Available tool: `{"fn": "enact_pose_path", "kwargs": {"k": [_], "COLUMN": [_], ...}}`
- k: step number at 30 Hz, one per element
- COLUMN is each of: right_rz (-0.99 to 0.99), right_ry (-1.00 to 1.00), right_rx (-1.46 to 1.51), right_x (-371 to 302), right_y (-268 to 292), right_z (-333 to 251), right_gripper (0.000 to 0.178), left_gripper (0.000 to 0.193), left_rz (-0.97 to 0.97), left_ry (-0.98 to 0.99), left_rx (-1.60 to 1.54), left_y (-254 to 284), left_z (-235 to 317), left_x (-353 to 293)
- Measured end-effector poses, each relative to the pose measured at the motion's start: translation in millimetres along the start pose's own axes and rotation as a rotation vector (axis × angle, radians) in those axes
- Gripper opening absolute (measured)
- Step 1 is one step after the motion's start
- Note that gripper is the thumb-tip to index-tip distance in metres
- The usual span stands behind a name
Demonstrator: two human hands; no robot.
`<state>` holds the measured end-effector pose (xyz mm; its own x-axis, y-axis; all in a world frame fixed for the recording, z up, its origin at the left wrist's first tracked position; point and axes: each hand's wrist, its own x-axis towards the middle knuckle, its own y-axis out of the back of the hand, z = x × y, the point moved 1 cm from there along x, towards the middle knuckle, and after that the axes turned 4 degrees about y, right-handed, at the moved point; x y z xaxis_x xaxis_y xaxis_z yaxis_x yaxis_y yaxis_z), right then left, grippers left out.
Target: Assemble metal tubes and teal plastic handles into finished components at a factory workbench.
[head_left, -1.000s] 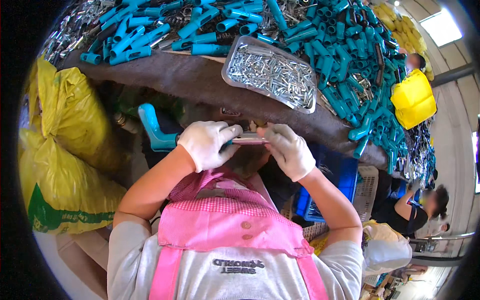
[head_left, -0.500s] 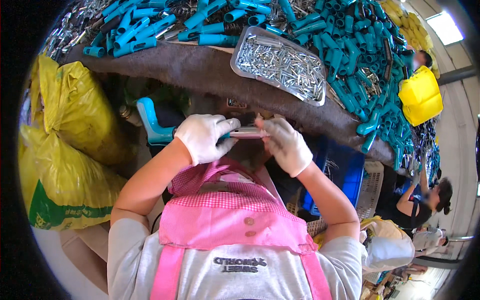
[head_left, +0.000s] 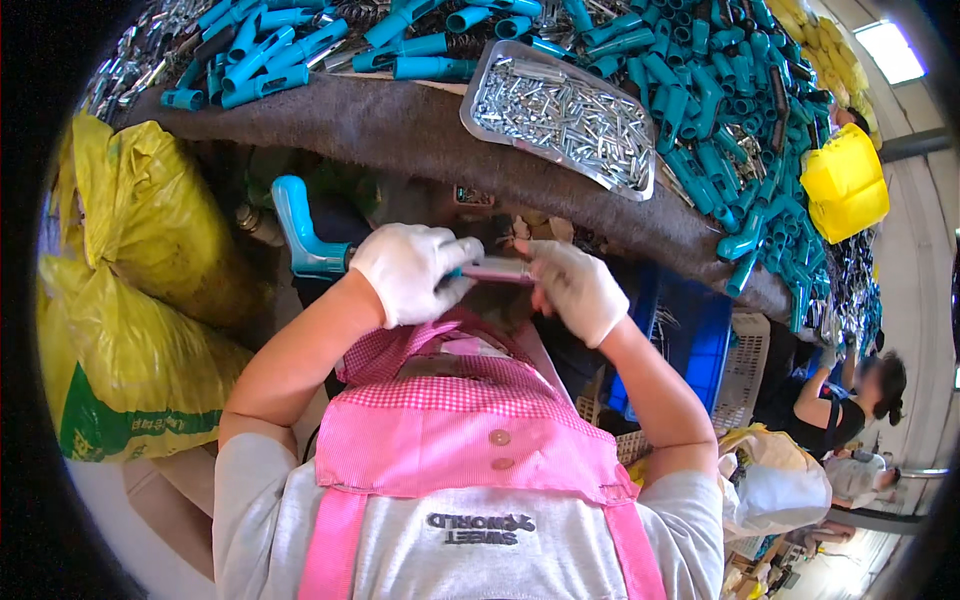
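A teal angled handle (head_left: 305, 232) sticks out to the left of my left hand (head_left: 408, 270), and a shiny metal tube (head_left: 498, 270) runs from it toward the right. Both parts form one pistol-shaped piece, held level in front of my apron. My white-gloved left hand is closed round the teal barrel. My right hand (head_left: 580, 288), gloved too, has its fingers closed at the tube's right end. A darkened fingertip of that glove shows; whether the fingers pinch any small part is hidden.
Ahead, a brown-covered bench edge (head_left: 330, 122) carries a clear tray (head_left: 560, 118) of small metal pins and heaps of teal handles (head_left: 690, 80). Yellow sacks (head_left: 150, 300) stand at left. A blue crate (head_left: 690, 345) sits low at right. A co-worker (head_left: 840, 405) is farther right.
My right hand has shifted slightly right and down along the tube, its fingers less spread. The handle has tilted up a little; my left hand keeps its hold.
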<state>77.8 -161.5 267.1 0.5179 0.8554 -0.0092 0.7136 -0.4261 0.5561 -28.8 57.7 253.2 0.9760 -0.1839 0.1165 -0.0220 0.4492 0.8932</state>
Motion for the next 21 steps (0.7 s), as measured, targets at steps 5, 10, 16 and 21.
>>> {"fn": "enact_pose_path", "kwargs": {"k": [5,10,16,21], "right_rz": [0.1,0.029,0.201,0.132], "right_ry": [0.233,-0.446,-0.006,0.244], "right_rx": [-0.092,0.448,0.398,0.246], "right_x": [0,-9,-14,-14], "right_y": [3,3,-3,-49], "right_z": [-5,-8,1,14], "right_gripper": [0.042,0.036,0.034,0.082], "left_gripper": [0.032,0.032,0.029,0.027], "left_rz": [-0.006,-0.022,0.081,0.575], "left_ry": [0.012,-0.016,-0.017,0.014], "left_rx": [-0.072,-0.142,-0.244,-1.144], "left_y": [0,-5,-5,-9], "left_z": [-1,-2,5,11], "left_x": [0,-4,-1,10]}}
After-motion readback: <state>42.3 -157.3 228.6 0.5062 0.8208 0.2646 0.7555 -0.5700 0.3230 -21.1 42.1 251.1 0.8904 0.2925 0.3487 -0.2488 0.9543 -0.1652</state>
